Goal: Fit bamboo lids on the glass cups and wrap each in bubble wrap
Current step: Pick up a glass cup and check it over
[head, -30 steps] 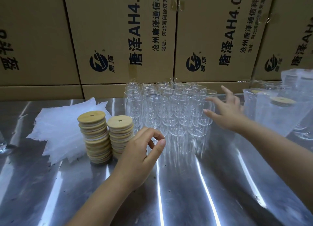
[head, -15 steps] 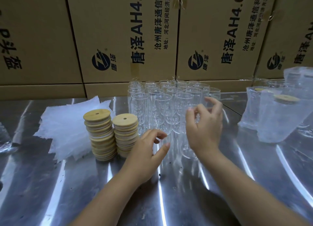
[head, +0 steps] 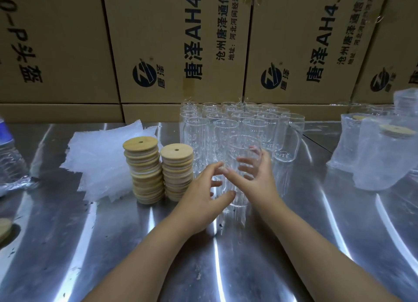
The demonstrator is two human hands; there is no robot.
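A clear glass cup (head: 245,146) stands in front of a cluster of several empty glass cups (head: 226,125) on the steel table (head: 226,256). My right hand (head: 257,179) grips this cup from its right side, and its fingers show through the glass. My left hand (head: 203,193) is at the cup's left side with fingers spread and loosely curved, thumb near the base. Two stacks of round bamboo lids (head: 144,168) (head: 177,170) stand just to the left. A pile of bubble wrap sheets (head: 101,161) lies behind the lids.
Wrapped, lidded cups (head: 384,152) stand at the right. Cardboard boxes (head: 181,41) form a wall behind the table. A plastic bottle (head: 9,157) lies at the left edge, and a loose lid (head: 4,230) lies below it.
My right hand swung in from the far right, took a cup from the front of the cluster and drew it toward me. My left hand rose to the cup's left side.
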